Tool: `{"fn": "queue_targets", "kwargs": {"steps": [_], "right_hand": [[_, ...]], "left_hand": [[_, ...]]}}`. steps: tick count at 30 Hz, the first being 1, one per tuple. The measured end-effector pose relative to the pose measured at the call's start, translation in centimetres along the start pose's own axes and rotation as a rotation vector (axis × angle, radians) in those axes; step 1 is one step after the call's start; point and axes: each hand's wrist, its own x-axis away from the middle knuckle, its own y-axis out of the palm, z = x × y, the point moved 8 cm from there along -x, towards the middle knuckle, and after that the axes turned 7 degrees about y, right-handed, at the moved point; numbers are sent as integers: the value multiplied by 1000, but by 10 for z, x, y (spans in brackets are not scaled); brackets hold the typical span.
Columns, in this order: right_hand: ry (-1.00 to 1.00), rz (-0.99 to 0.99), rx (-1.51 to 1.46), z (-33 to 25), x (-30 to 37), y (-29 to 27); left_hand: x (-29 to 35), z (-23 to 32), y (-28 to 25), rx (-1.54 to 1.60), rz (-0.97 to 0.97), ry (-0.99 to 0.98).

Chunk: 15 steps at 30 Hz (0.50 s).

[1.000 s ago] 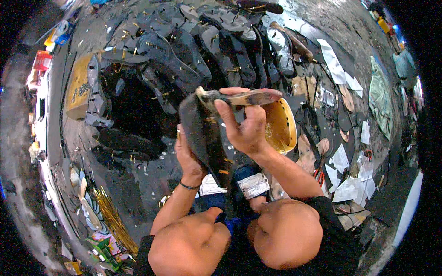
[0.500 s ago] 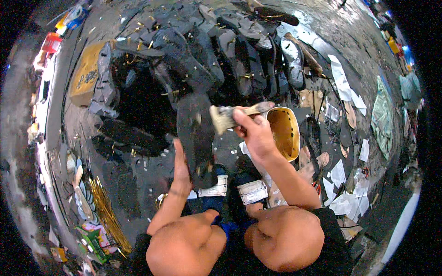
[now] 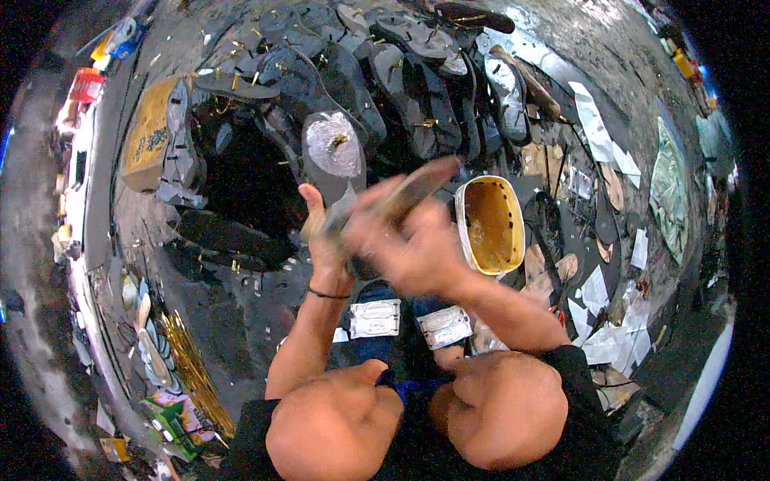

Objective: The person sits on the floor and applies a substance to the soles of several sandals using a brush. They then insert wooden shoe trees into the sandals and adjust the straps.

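Observation:
In front of me, my left hand (image 3: 323, 244) grips the near part of a long dark shoe sole (image 3: 319, 171), its thumb up along the left edge. A wet, whitish, shiny patch (image 3: 334, 143) coats the far end of that sole. My right hand (image 3: 421, 250), smeared by motion, crosses over the near part and holds a brush (image 3: 417, 188). The brush handle slants up to the right; its bristles are blurred and partly hidden by the hands. Right of it stands an open yellowish tub (image 3: 491, 224) with a pale rim and brownish, wet-looking insides.
Many dark soles (image 3: 425, 104) lie in rows ahead, some with small brass-coloured pieces on them. A yellow box (image 3: 148, 132) stands at the left. Golden rods (image 3: 192, 365) lie at lower left. Paper scraps (image 3: 618, 337) and a green cloth (image 3: 667, 192) are at the right.
The whitish patch now shows on the sole's far end. My right hand and brush have swept nearer, over the sole. My left hand has moved farther forward along it.

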Motion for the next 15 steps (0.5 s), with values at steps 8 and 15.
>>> {"fn": "queue_targets", "kwargs": {"steps": [8, 15], "right_hand": [[77, 177, 334, 43, -7, -46], [-128, 268, 342, 36, 3, -33]], "left_hand": [[11, 40, -4, -277, 371, 397], [14, 41, -18, -395, 372, 402]]}}
